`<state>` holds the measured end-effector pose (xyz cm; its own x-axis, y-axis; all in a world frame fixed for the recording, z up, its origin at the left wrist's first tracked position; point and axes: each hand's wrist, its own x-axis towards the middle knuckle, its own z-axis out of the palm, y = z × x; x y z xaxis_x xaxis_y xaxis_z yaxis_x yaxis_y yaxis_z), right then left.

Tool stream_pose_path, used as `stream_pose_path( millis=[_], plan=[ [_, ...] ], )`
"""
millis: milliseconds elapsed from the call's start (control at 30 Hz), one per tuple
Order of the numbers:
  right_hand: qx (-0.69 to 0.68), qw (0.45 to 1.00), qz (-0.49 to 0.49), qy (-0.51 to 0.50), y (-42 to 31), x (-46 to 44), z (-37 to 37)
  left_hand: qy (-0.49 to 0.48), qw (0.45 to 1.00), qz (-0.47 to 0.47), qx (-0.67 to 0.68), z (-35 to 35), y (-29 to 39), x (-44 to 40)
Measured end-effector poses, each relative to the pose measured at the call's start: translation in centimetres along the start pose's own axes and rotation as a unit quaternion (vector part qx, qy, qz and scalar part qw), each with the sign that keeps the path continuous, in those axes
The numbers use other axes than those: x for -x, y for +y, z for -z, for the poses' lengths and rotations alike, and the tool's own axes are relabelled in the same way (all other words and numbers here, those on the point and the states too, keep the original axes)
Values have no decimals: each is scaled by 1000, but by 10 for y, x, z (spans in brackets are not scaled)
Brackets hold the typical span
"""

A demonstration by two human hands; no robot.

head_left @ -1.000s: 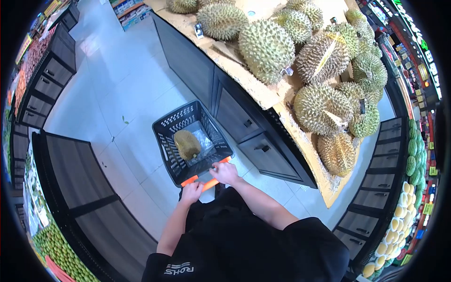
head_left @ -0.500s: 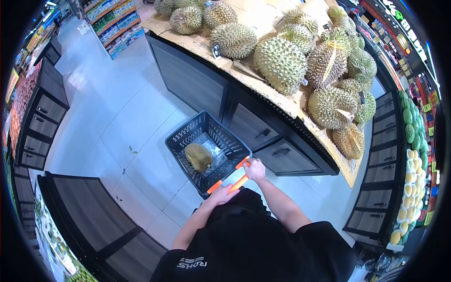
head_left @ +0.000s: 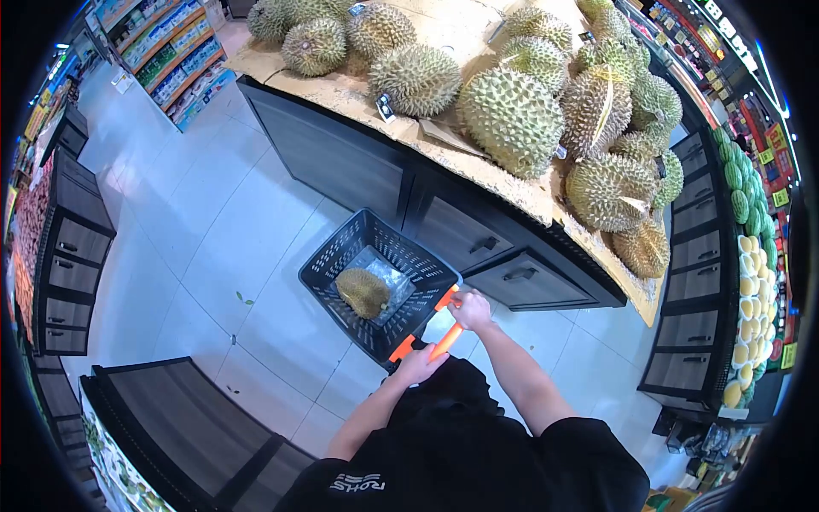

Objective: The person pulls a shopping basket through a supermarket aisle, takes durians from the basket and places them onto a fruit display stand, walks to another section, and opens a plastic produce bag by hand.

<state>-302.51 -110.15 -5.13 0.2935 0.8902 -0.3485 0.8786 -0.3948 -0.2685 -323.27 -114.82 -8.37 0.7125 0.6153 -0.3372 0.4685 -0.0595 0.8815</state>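
A dark plastic shopping basket cart [head_left: 328, 328] stands on the floor before me, with an orange handle [head_left: 447, 340] on my side. My left hand [head_left: 421, 365] is closed round the handle's near-left end. Round its other end, close to the durian stand, my right hand [head_left: 471, 309] is closed too. Inside the basket lies one durian [head_left: 363, 293], beside a clear plastic bag [head_left: 394, 282] on the basket's bottom.
A dark stand [head_left: 341, 158] topped with cardboard and heaped with durians [head_left: 512, 119] borders the basket on the right. At the lower left is another dark cabinet [head_left: 179, 410]. Pale tiled floor [head_left: 222, 230] stretches ahead-left towards shelves [head_left: 171, 60]. Watermelons [head_left: 740, 192] line the far right.
My view has turned and shifted slightly; the durian stand and the lower-left cabinet sit a little differently around the cart. Both hands keep their hold on the handle, and the durian stays in the basket.
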Motion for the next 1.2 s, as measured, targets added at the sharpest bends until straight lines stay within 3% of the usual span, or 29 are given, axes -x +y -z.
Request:
stream_pose_path(
  millis=[333,767,1200],
  plan=[
    [-43,998,38,21,-18,-37,-7,-72,995,53,-36,31,-16,-22],
    [-88,984,112,104,-55,-82,-11,7,996,90,-24,71,-29,-37],
    [-105,987,104,58,-82,-112,-14,45,987,155,-19,109,-15,-43]
  ],
)
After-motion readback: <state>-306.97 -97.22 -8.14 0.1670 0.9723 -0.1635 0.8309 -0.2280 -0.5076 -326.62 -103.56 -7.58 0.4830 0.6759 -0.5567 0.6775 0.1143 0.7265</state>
